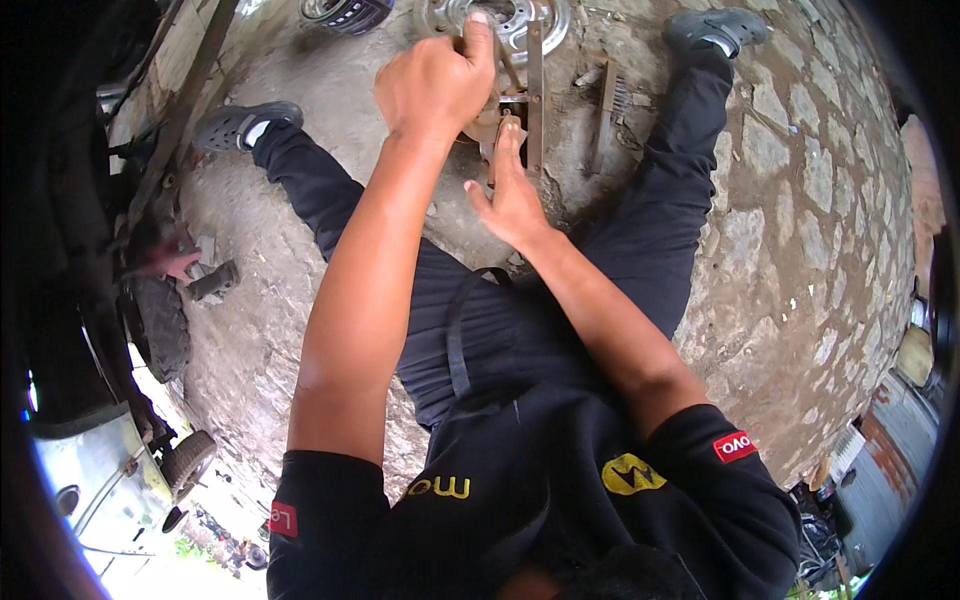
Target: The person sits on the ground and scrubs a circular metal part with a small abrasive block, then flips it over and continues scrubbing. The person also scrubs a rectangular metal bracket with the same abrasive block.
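My left hand (437,85) is closed in a fist with its thumb stretched up, above the left side of a rusty metal assembly; whatever its fingers hold is hidden. My right hand (515,200) lies with straight fingers against the near part of that assembly, its thumb apart. A pale scrap (488,140) shows by its fingertips; its kind is unclear. A long flat metal bar (535,100) with holes runs just right of the fingers. Beyond both hands, a silvery wheel rim (548,30) lies on the ground, partly covered by the left thumb.
A wire brush (605,115) lies on the dirt to the right. At the top left stands a dark can (345,14). My legs spread either side of the work, over stony ground (790,250). A vehicle (110,470) is at the lower left.
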